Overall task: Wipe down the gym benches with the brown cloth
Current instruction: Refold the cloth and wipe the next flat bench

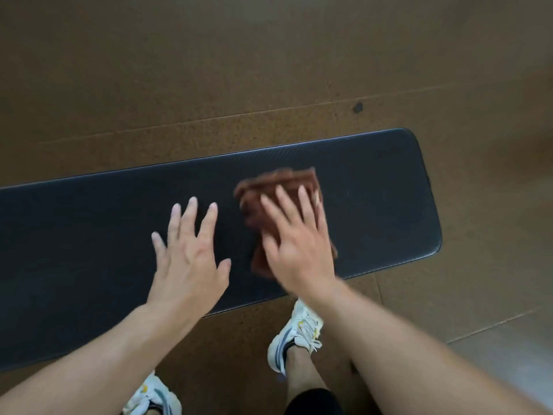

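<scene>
My right hand [294,250] lies flat on the brown cloth [279,199], fingers spread, palm pressing it onto the black padded desk [389,190]. Nothing is pinched; the cloth is held by downward pressure alone. The cloth is folded into a rough pad and sits on the right half of the desk, short of its rounded end. Cloth and right hand are blurred, which I judge to be a wiping stroke in progress.

My left hand [188,259] is open, fingers spread, and holds nothing. It is just beside the cloth on the desk's middle portion; whether it rests on the surface or hovers above it I cannot tell.

Progress: the pad surface shows no visible streaks, damp marks or dirt, so I cannot tell which parts are already wiped. The strip between the cloth and the right end, and the long stretch running out of view to the left, I judge to need passes yet. Only one desk is in view; the task names several, so others likely remain.

My shoes [294,333] stand on the brown floor [269,70] at the near edge.
</scene>
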A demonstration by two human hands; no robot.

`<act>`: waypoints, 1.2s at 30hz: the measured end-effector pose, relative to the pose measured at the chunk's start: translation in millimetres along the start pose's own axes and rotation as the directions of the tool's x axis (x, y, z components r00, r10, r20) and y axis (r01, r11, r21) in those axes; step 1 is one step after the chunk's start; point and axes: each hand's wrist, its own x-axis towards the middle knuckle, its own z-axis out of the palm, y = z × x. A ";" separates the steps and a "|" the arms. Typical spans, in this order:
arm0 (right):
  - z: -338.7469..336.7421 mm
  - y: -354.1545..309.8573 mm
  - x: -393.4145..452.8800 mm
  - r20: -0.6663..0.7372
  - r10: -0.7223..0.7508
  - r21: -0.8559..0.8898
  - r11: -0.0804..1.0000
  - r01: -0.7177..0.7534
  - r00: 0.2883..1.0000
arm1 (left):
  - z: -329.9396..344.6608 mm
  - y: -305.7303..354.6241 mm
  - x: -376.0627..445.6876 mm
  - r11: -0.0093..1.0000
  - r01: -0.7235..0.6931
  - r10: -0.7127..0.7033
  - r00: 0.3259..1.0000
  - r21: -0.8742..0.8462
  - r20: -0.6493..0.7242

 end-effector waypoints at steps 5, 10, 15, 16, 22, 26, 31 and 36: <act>-36.8 32.0 90.2 0.017 0.090 0.026 0.996 -0.091 0.996 | -0.6 51.0 31.2 0.993 -0.091 0.087 0.995 0.081 0.052; -19.7 68.4 -46.0 -0.015 0.171 -0.006 0.985 -0.171 0.985 | 5.9 94.7 53.0 0.970 -0.138 0.098 0.975 0.199 0.198; -21.7 97.8 -73.8 0.124 0.104 -0.074 0.993 -0.095 0.987 | 16.5 124.5 62.5 0.916 -0.223 0.134 0.954 0.334 0.270; -27.1 101.1 -53.5 0.108 0.091 -0.057 0.995 -0.085 0.990 | 16.6 128.4 62.6 0.911 -0.238 0.148 0.951 0.337 0.272; -78.0 133.9 107.0 -0.005 0.229 0.011 0.973 -0.229 0.973 | 17.5 156.9 81.1 0.887 -0.232 0.145 0.961 0.399 0.236; -75.2 160.9 55.1 -0.100 0.275 0.045 0.961 -0.271 0.956 | 27.6 188.4 87.4 0.845 -0.307 0.185 0.936 0.437 0.299; -41.6 181.3 -96.5 -0.038 0.405 0.037 0.914 -0.404 0.913 | 40.8 198.8 88.2 0.832 -0.295 0.145 0.933 0.470 0.328; -52.3 190.9 -47.0 -0.029 0.380 0.047 0.925 -0.378 0.925 | 40.2 199.3 90.3 0.832 -0.274 0.128 0.941 0.483 0.313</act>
